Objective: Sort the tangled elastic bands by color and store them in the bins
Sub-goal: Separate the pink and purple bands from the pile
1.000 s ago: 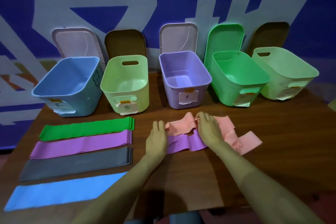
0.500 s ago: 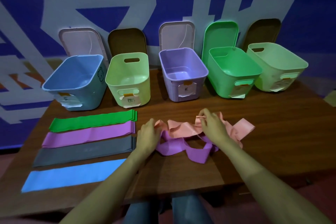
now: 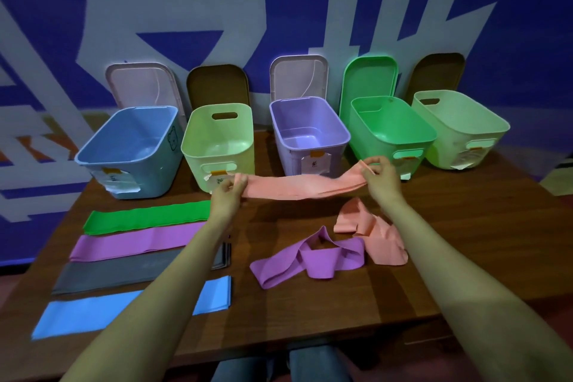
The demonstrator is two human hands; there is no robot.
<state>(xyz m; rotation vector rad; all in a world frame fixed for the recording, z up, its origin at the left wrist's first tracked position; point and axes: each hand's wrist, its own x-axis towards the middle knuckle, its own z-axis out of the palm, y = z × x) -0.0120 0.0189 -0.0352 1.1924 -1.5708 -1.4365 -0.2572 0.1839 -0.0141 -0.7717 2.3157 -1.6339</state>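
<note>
Head view: the left hand (image 3: 228, 192) and right hand (image 3: 379, 177) hold one pink band (image 3: 297, 187) drawn out flat between them, just on the near side of the row of bins. The left thumb and curled fingers pinch the band's left end in front of the light green bin (image 3: 217, 139). The right thumb and fingertips pinch its right end in front of the green bin (image 3: 390, 133). The span between the hands sags a little and crosses in front of the purple bin (image 3: 310, 133). Nearer and to the right, on the table (image 3: 310, 313), lies a crumpled pink heap (image 3: 375, 236). Its left edge touches a twisted purple band (image 3: 310, 260) that sprawls to the left of it. Both lie below the held band and apart from the fingers. On the left of the table four flat bands lie in parallel, from far to near: green band (image 3: 145, 217), flat purple band (image 3: 136, 242), grey band (image 3: 124, 270) and blue band (image 3: 93, 316). The left forearm crosses over their right ends. The blue bin (image 3: 130, 152) stands at the far left and the pale bin (image 3: 462, 127) at the far right. No band shows inside any of the five bins. Lids (image 3: 299, 77) lean upright against the wall behind them.
</note>
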